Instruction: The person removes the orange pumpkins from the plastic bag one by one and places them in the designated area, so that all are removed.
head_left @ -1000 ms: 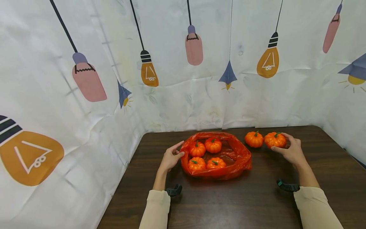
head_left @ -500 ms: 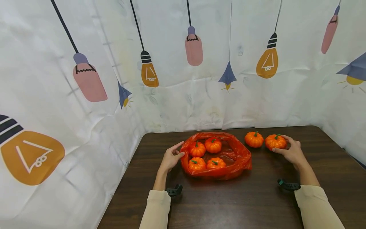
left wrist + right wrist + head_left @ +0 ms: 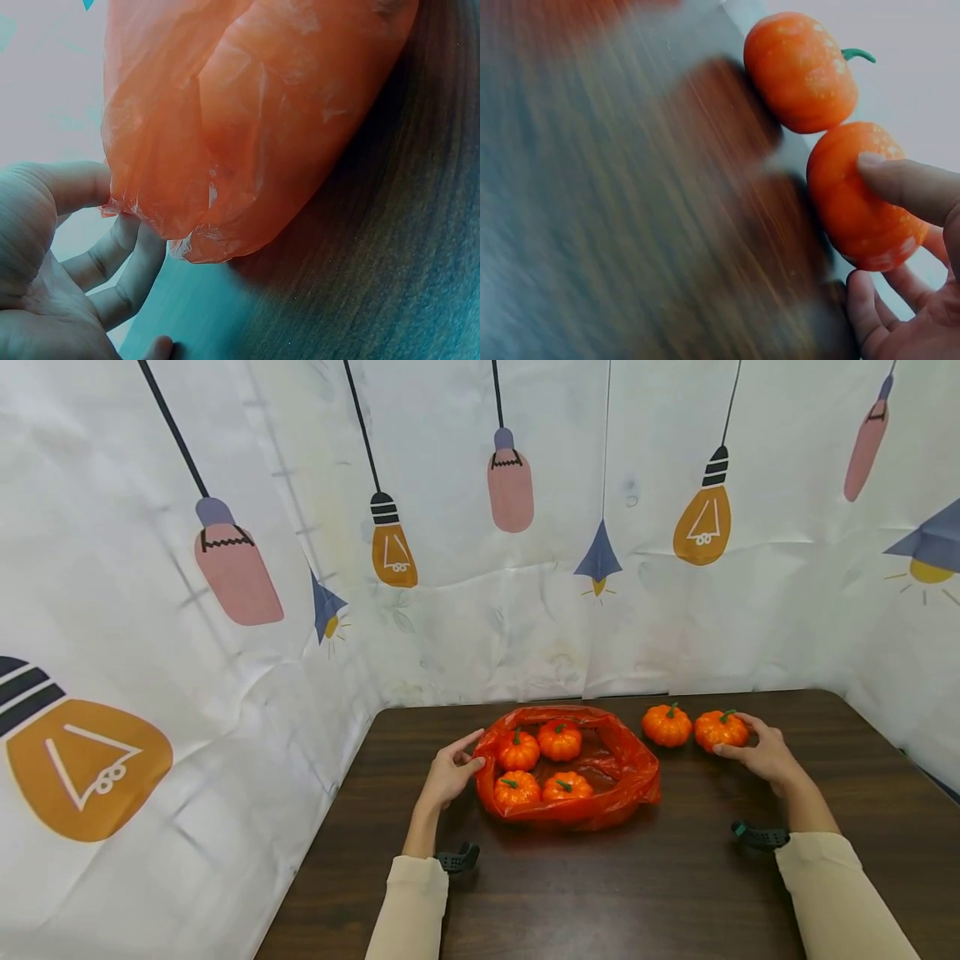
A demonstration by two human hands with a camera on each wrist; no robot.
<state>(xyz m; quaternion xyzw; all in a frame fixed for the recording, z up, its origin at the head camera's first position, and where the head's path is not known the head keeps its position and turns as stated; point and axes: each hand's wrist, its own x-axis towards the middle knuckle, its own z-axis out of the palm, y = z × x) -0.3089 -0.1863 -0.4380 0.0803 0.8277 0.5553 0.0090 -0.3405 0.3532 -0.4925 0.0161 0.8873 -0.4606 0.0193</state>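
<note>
A thin, red-orange plastic bag lies with its mouth spread wide on the table. Several small orange toy pumpkins with green stems sit inside it. My left hand pinches the bag's left rim between thumb and fingers, as the left wrist view shows up close. To the right of the bag, my right hand holds a small pumpkin, thumb on the near side and fingers round its right end. Just left of that one stands another small pumpkin, which no hand touches.
The dark wood-grain table has rounded far corners. White cloth printed with lamps and bulbs hangs behind it and along its left side. Each wrist wears a black strap.
The pumpkin in my right hand has sunk very slightly and shifted a little. My right forearm has moved slightly. My left hand and the bag stay as they were.
</note>
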